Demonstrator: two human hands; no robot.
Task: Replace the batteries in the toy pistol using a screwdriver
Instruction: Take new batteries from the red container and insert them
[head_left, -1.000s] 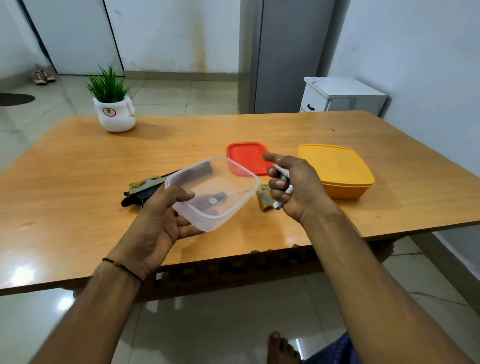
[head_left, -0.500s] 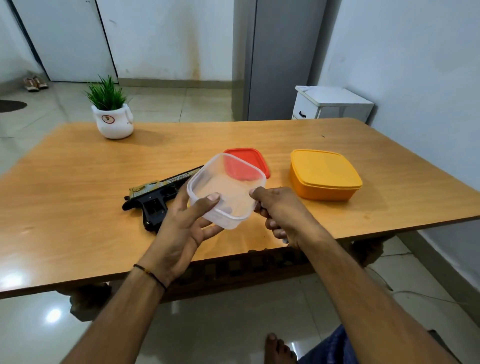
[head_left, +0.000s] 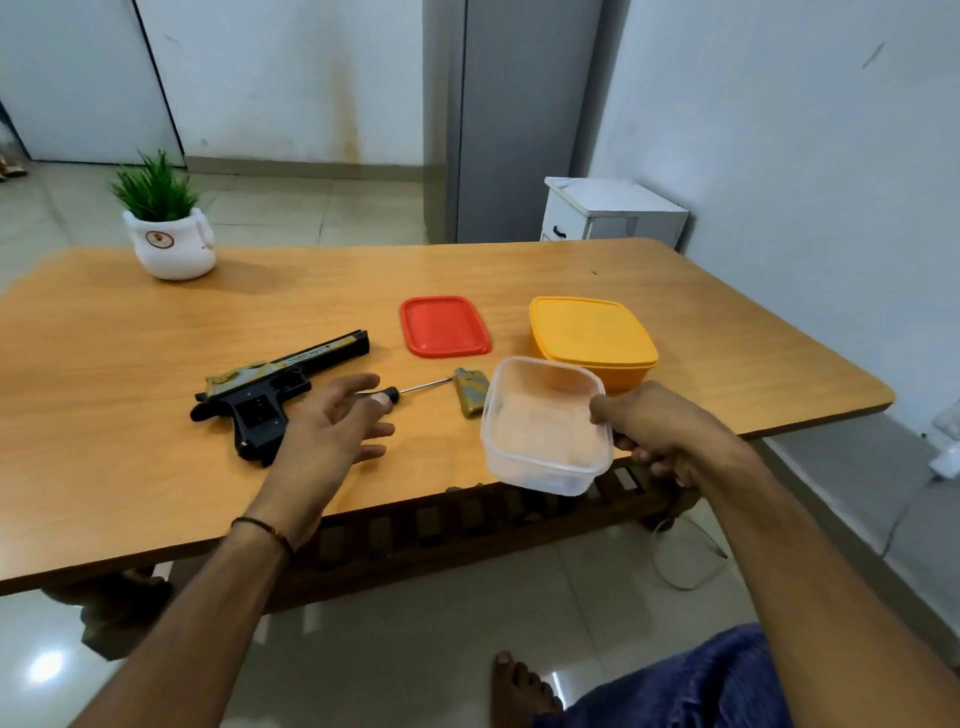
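The black and camouflage toy pistol lies on its side on the wooden table. A thin screwdriver lies to its right, and the small camouflage battery cover lies by the screwdriver's tip. My left hand hovers open over the screwdriver's handle, beside the pistol grip. My right hand grips the right rim of a clear plastic container, held tilted above the table's front edge. Dark objects, likely batteries, also show under its fingers.
A red lid lies flat behind the screwdriver. A closed yellow container stands right behind the clear one. A potted plant sits at the table's far left. A white cabinet stands beyond the table.
The clear container passed from my left hand to my right hand and moved right. My left hand let go and opened over the screwdriver.
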